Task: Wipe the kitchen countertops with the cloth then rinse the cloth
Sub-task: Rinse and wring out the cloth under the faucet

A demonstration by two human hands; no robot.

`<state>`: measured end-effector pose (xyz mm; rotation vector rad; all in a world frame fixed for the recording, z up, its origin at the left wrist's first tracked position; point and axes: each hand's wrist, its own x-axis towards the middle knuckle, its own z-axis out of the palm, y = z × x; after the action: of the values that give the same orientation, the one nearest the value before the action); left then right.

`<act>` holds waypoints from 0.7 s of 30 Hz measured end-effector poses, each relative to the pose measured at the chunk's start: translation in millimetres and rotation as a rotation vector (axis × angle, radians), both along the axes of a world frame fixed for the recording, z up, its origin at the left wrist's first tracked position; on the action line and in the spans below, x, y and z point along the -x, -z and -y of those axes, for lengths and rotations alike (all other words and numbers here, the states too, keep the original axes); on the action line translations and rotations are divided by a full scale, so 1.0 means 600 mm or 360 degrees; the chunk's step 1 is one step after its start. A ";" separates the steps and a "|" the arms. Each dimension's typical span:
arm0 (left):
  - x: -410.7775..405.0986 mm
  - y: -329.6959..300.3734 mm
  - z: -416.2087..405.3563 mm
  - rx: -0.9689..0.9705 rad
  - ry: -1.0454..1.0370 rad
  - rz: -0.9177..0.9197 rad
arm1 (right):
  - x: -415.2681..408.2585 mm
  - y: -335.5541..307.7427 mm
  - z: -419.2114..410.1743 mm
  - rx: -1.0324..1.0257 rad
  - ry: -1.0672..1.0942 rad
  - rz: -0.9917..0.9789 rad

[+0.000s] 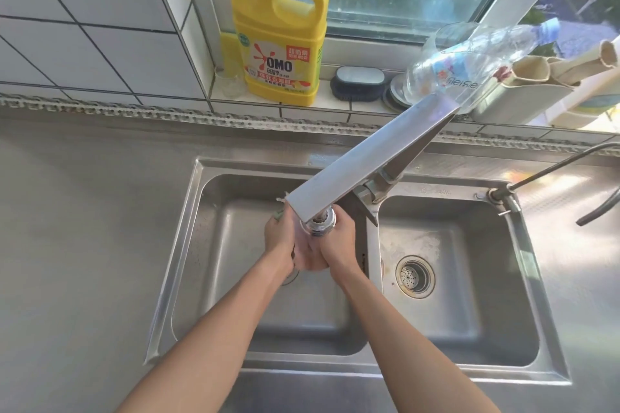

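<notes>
Both my hands are pressed together over the left basin (228,261) of the steel double sink, right under the faucet head (318,223). My left hand (280,241) and my right hand (339,245) are closed around the cloth (279,209). Only a small greenish, frayed white corner of it shows above my left fingers; a pale bunched mass sits between my palms. The flat faucet spout (369,157) crosses above my hands and hides part of them. I cannot tell whether water is running. The grey countertop (84,228) stretches to the left of the sink.
The right basin (436,329) has a drain strainer (415,276). A thin second tap (553,164) rises at the right. On the window ledge stand a yellow detergent jug (281,43), a small glass (229,82), a dark scrub brush (357,82) and a tilted clear plastic bottle (469,60).
</notes>
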<state>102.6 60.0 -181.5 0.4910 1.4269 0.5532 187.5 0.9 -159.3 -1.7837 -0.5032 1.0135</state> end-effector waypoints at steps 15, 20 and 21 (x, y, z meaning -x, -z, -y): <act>-0.024 0.015 0.022 0.0044 0.0317 0.0173 | 0.020 0.014 -0.031 0.0478 -0.0264 0.0589; -0.028 0.015 0.042 -0.0011 0.0535 -0.0086 | -0.030 0.043 -0.054 0.0666 0.0092 0.0184; -0.023 0.013 0.044 -0.0126 0.0676 -0.0183 | -0.037 0.048 -0.053 0.0641 0.0128 0.0081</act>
<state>116.2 33.7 -189.2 0.8753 1.3602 0.2424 209.5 32.8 -187.9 -2.1708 -0.2660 1.0691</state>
